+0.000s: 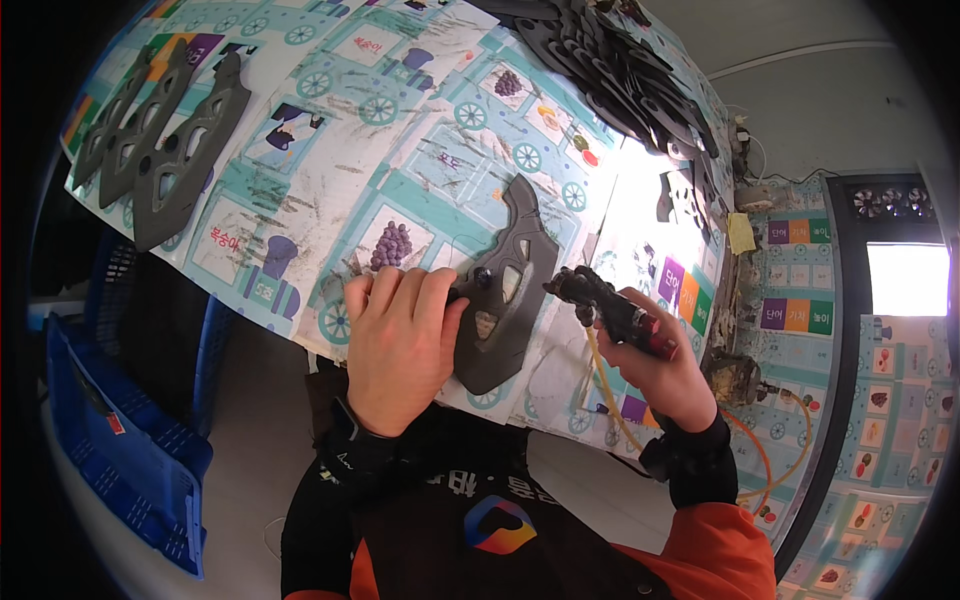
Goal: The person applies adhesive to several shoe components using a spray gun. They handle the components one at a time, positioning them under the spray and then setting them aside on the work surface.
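On the covered table in front of me lies a dark grey moulded part (497, 330), curved and narrow at its far end, with openings and a round dark knob. My left hand (400, 340) is closed at its left edge, thumb and fingertips pinching there; the exact grip is partly hidden by the fingers. To the right of the part, my right hand (655, 365) is wrapped round a small black and red spray gun (625, 318). The gun's front end points left toward the part, apart from it. A yellow hose (605, 385) hangs from the gun.
Several similar grey parts (185, 150) lie at the table's far left. A heap of dark parts (620, 75) covers the far right. The tabletop (330, 190) has a printed, smudged paper cover. Blue plastic crates (125, 440) stand at lower left; an orange hose (765, 465) hangs at right.
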A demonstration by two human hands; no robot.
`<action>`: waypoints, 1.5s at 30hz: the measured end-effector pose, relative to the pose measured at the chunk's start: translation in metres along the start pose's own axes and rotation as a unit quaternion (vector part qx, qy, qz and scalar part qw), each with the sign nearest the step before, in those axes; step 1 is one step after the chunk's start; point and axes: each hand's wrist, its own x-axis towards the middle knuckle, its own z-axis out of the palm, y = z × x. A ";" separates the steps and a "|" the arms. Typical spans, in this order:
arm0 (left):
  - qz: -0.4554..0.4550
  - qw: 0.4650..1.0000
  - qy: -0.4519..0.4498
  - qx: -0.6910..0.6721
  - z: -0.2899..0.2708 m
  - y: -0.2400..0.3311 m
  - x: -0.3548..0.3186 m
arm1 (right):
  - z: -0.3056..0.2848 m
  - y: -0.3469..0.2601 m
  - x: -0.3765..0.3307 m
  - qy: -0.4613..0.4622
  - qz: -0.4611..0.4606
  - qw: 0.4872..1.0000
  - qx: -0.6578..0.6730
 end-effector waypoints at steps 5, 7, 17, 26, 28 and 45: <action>0.002 1.000 -0.002 0.002 0.000 0.000 0.000 | -0.001 0.007 0.005 0.007 0.007 0.999 0.034; 0.003 1.000 -0.004 0.002 0.000 0.000 0.000 | -0.001 0.007 0.006 0.015 0.012 0.998 0.056; 0.005 1.000 0.000 0.003 -0.002 -0.001 0.001 | 0.000 0.005 0.015 0.022 0.008 0.997 0.080; 0.002 1.000 -0.001 -0.001 -0.001 -0.001 0.000 | -0.001 0.012 0.022 0.033 0.010 0.996 0.086; 0.002 1.000 -0.003 -0.003 -0.001 -0.001 0.001 | 0.001 0.012 0.023 0.040 0.008 0.995 0.094; 0.005 1.000 0.003 -0.003 0.001 -0.002 0.000 | 0.012 0.000 0.020 0.028 -0.007 0.998 0.060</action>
